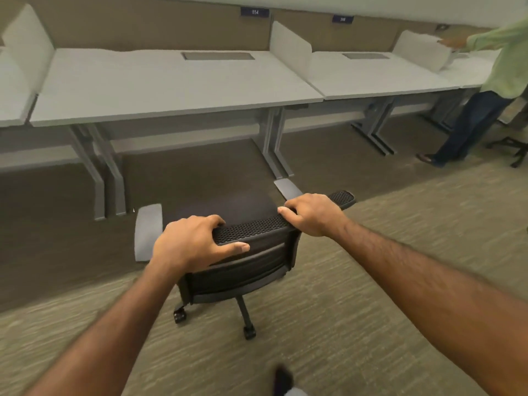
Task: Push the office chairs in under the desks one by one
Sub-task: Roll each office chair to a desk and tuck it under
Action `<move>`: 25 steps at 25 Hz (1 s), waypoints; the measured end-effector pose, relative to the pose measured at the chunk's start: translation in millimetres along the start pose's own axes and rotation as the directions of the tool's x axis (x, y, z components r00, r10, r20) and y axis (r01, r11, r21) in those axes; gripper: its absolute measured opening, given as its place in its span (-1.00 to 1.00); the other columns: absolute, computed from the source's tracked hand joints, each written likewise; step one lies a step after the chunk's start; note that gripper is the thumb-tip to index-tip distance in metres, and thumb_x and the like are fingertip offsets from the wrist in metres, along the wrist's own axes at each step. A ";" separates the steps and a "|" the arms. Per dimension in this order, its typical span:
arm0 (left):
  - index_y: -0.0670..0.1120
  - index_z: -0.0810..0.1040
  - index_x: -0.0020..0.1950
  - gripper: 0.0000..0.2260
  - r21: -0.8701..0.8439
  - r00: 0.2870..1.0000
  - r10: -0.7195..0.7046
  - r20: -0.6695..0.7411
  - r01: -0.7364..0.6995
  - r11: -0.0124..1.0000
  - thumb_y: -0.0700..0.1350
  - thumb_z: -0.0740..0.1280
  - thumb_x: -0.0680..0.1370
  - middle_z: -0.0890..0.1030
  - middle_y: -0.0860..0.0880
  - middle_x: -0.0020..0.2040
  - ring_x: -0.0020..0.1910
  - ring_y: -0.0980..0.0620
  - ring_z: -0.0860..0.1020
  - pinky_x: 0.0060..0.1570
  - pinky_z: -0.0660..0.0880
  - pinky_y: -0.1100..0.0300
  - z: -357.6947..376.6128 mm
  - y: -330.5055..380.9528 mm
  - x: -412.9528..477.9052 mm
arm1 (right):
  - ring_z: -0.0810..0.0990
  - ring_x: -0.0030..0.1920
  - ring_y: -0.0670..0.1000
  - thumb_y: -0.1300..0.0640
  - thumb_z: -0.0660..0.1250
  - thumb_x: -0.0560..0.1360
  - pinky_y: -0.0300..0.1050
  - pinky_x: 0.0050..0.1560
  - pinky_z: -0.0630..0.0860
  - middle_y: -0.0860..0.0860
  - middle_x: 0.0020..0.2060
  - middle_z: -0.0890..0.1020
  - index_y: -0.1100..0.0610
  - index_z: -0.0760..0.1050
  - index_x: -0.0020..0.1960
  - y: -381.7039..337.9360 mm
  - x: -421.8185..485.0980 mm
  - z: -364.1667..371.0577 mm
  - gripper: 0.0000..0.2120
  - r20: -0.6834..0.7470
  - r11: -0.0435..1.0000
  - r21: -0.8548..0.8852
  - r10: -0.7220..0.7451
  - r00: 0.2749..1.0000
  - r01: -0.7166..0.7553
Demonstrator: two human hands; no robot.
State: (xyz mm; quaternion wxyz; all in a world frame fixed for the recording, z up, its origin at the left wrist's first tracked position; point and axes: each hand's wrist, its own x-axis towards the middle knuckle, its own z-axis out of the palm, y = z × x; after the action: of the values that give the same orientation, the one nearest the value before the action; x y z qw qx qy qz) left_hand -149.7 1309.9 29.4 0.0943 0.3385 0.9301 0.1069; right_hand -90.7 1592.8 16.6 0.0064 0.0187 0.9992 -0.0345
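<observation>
A black mesh-backed office chair [243, 270] with grey armrests stands on the carpet, facing a white desk [160, 90]. Its seat sits just in front of the desk's front edge, apart from the desk. My left hand [194, 241] grips the top rim of the backrest on the left side. My right hand [311, 214] grips the same rim further right. The chair's castors [249, 332] show below the backrest.
Grey desk legs [273, 144] flank the opening under the desk. A second white desk [380, 78] adjoins on the right. A person in a green shirt [508, 61] stands at the far right beside another chair base [511, 145]. White dividers [288, 47] separate the desks.
</observation>
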 end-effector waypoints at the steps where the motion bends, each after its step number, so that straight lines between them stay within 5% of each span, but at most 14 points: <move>1: 0.12 0.49 0.34 -0.09 0.010 1.000 -0.019 -0.014 0.019 1.000 0.70 0.06 0.25 0.66 0.08 0.16 0.09 0.00 0.61 0.01 0.56 0.05 -3.1 -13.8 12.5 | 0.63 -0.05 0.15 -0.34 -0.06 0.55 0.04 -0.08 0.50 0.04 -0.11 0.70 0.00 0.65 -0.01 -2.9 16.7 0.0 -0.39 -0.001 1.000 -0.007 -0.002 1.000 0.002; 7: 0.02 0.51 -0.20 -0.16 0.050 0.989 -0.148 0.004 0.148 0.988 0.75 0.00 0.15 0.58 0.04 -0.28 -0.26 0.04 0.53 -0.20 0.51 0.06 -23.1 -79.3 91.5 | 0.64 -0.02 0.16 -0.26 0.04 0.63 0.03 -0.07 0.49 0.05 -0.09 0.71 -0.02 0.67 0.04 -7.2 128.1 0.5 -0.50 -0.008 0.999 -0.016 -0.031 0.999 0.031; 13: 0.01 0.48 -0.21 -0.21 0.110 0.969 -0.244 -0.031 0.246 0.963 0.73 0.03 0.20 0.56 0.04 -0.30 -0.28 0.05 0.51 -0.26 0.43 0.08 -44.3 -135.6 169.0 | 0.63 -0.10 0.17 -0.24 0.05 0.64 -0.01 -0.17 0.39 0.07 -0.16 0.70 0.00 0.66 -0.02 -6.7 251.0 1.2 -0.51 -0.013 0.994 -0.010 -0.113 0.994 0.113; 18: -0.01 0.49 -0.22 -0.19 0.070 0.956 -0.286 -0.070 0.291 0.954 0.70 -0.05 0.27 0.57 0.02 -0.33 -0.31 0.04 0.54 -0.34 0.41 0.10 -67.5 -178.0 224.9 | 0.61 -0.18 0.10 -0.26 0.02 0.63 -0.01 -0.17 0.49 0.03 -0.21 0.68 0.00 0.66 -0.02 -10.8 340.5 -10.0 -0.48 0.031 0.989 0.024 -0.147 0.989 0.146; 25: 0.05 0.62 -0.01 -0.12 0.049 0.936 -0.321 -0.143 0.330 0.943 0.70 -0.13 0.29 0.61 0.08 -0.25 -0.22 0.03 0.58 -0.14 0.57 0.03 -96.7 -266.4 273.7 | 0.59 -0.29 0.01 -0.24 0.01 0.65 -0.09 -0.26 0.43 0.00 -0.32 0.65 0.03 0.63 -0.13 -54.1 432.7 -7.2 -0.46 0.022 0.986 0.057 -0.156 0.987 0.155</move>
State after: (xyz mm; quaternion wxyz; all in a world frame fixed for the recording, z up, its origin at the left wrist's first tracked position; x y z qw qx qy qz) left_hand -542.2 1275.4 24.0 0.0361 0.1751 0.9808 0.0783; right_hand -525.2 1555.4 21.4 0.0165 -0.0595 0.9961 -0.0626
